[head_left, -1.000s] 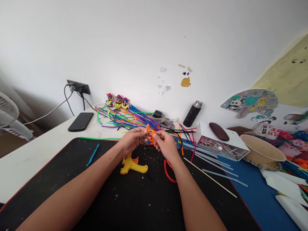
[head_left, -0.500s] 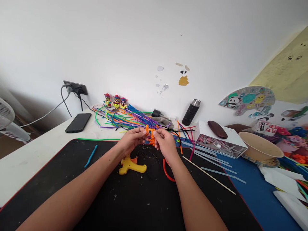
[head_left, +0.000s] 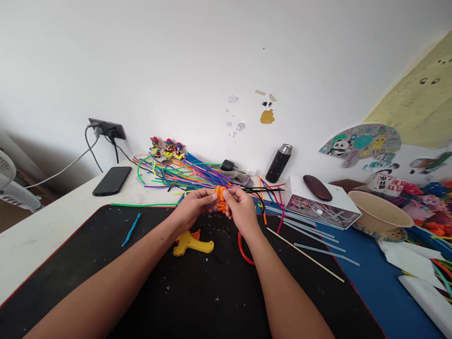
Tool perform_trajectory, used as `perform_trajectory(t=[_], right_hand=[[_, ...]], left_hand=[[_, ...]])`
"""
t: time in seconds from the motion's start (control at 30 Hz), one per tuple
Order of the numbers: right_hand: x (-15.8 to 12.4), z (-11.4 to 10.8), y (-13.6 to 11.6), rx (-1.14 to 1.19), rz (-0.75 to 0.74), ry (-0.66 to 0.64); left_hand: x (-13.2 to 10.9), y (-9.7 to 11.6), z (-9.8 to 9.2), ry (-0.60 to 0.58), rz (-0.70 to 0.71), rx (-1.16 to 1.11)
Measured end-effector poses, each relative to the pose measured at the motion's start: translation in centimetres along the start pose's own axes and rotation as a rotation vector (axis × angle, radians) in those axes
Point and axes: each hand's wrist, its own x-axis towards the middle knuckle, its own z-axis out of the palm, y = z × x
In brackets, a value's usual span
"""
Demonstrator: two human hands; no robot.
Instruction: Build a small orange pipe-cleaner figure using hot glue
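My left hand and my right hand meet above the black mat, both pinched on a small orange pipe-cleaner piece bent into several loops. The fingertips of the two hands nearly touch around it. A yellow glue gun lies on the mat just below my left wrist. A red ring lies partly under my right wrist. Behind the hands a heap of coloured pipe cleaners spreads over the white desk.
A black phone, a wall socket with cables, three small figures, a black flask. At right stand a white box with a brown case, a paper bowl, glue sticks and a wooden skewer.
The orange ends that stood up apart between my fingers are now pressed closer together. Both hands stay in place, and the view has tilted slightly.
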Motion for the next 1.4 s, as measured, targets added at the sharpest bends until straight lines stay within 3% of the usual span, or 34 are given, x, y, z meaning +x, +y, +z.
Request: perform_trajectory(t=[0.23,0.57,1.4], right_hand=[[-0.11,0.08,-0.11,0.006,0.004,-0.007],[-0.08,0.15,-0.30,-0.019,0.031,-0.023],[-0.42,0.49,-0.24,-0.058,-0.019,-0.076]], left_hand=[[-0.21,0.13,0.27,-0.031,0.040,0.080],[-0.35,0.44,0.35,0.024,0.181,0.269],[-0.36,0.80,-0.14,-0.010,0.180,0.323]])
